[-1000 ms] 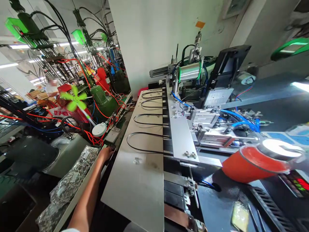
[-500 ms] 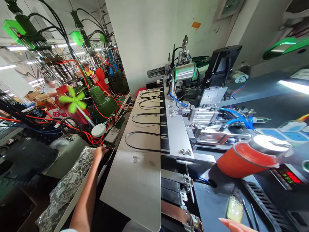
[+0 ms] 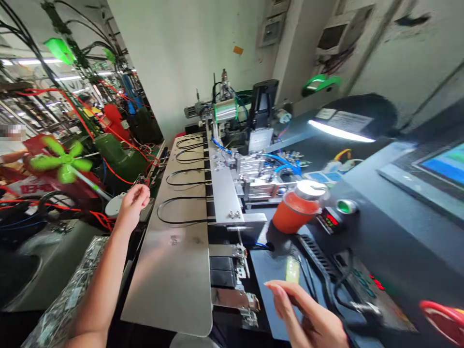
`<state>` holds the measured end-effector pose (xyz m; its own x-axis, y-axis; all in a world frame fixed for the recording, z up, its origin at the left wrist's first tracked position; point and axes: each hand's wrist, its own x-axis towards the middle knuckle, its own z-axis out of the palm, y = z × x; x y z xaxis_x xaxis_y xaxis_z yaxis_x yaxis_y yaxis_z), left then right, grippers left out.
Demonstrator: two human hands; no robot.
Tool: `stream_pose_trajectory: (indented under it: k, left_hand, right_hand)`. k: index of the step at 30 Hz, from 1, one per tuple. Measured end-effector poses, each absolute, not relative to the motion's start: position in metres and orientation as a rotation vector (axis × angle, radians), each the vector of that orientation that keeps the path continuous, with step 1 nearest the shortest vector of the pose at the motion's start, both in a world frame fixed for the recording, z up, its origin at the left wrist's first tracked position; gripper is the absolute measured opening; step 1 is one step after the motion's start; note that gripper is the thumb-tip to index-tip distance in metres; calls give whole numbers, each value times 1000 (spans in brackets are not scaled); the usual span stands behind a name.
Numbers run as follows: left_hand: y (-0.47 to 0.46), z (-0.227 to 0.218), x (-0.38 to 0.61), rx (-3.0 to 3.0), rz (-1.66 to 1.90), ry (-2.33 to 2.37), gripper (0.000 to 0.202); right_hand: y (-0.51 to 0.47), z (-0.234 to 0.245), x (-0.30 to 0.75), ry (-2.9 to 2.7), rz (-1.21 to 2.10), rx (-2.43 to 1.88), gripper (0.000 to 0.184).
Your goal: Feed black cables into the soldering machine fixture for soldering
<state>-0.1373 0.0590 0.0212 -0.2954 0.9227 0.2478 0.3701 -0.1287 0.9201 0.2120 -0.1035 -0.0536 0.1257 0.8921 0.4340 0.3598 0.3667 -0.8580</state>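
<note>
My left hand [image 3: 133,205] is raised beyond the left edge of the flat metal plate [image 3: 170,285], its fingers curled closed. Whatever lies inside them is hidden or too small to name. Several black cable loops [image 3: 159,209] rest on the plate, their ends running under the machine's metal rail [image 3: 226,195]. At lower right, my right hand [image 3: 311,316] reaches leftward over the dark worktop, fingers stretched out and nothing visible in them. Its fingertips are near a pale yellow block [image 3: 292,269] and right of the metal clamps [image 3: 241,278] at the plate's near end.
An orange jar [image 3: 295,212] with a light lid stands by the machine, beside a red digital display [image 3: 329,220]. A wire spool [image 3: 225,111] sits at the back. A green fan [image 3: 63,159] and plastic-wrapped bundles [image 3: 72,290] are on the left.
The view has turned right. My left hand has lifted away from the wrapped bundles. My right hand has come further into view, reaching toward the near end of the machine.
</note>
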Motion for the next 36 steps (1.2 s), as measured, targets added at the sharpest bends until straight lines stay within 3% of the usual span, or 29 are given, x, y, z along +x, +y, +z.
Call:
stream_pose_trajectory:
  k: [4,8,12,20,29,36]
  left_hand:
    - [31,43,-35,1711,922,1145,26]
    - [-6,28,26,2001,528,914,19]
    - [-17,1,36,2255,540,792,20]
    - [-18,-5,25,2417,393,822,28]
    - [-30,-4,36,2018,591,1032,31]
    - [-20,-2,29,2085,521,1153,31]
  right_hand:
    - [-97,-43,206,-1453,556,-1164,24]
    - [-96,-43,206,-1345,637,-1207,20]
    - [-94,-49,202,-1236,770,-1207,15]
    - [-89,-50,198,-1354,825,-1235,29]
    - [-84,-54,158,-1229,166,-1315,20]
    - [-78,-52,174,-1278,447,-1304,25]
